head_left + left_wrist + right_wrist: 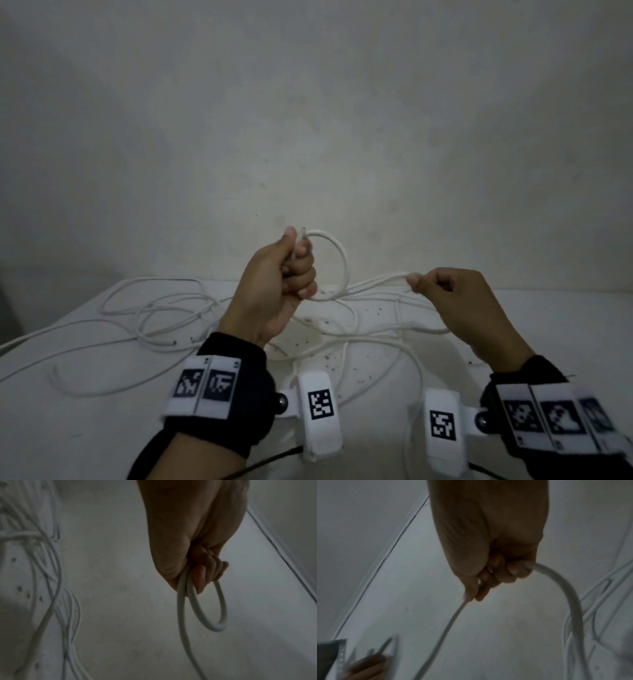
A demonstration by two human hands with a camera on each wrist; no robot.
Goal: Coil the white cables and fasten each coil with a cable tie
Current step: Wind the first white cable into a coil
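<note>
My left hand (293, 265) is raised above the table and grips a small round loop of white cable (337, 255) in a fist; in the left wrist view the loop (205, 609) hangs from the curled fingers (208, 572). From the loop the same cable runs right to my right hand (435, 282), which pinches it between thumb and fingers. In the right wrist view my right hand (489, 580) holds the cable (570, 601), which bends down on both sides. No cable tie is visible.
Several loose white cables (161, 311) lie tangled over the white table (565, 325), mostly left and centre. A pale wall (308, 120) rises right behind the table. Dark specks mark the table's middle. Wrist cameras (320, 407) hang below both wrists.
</note>
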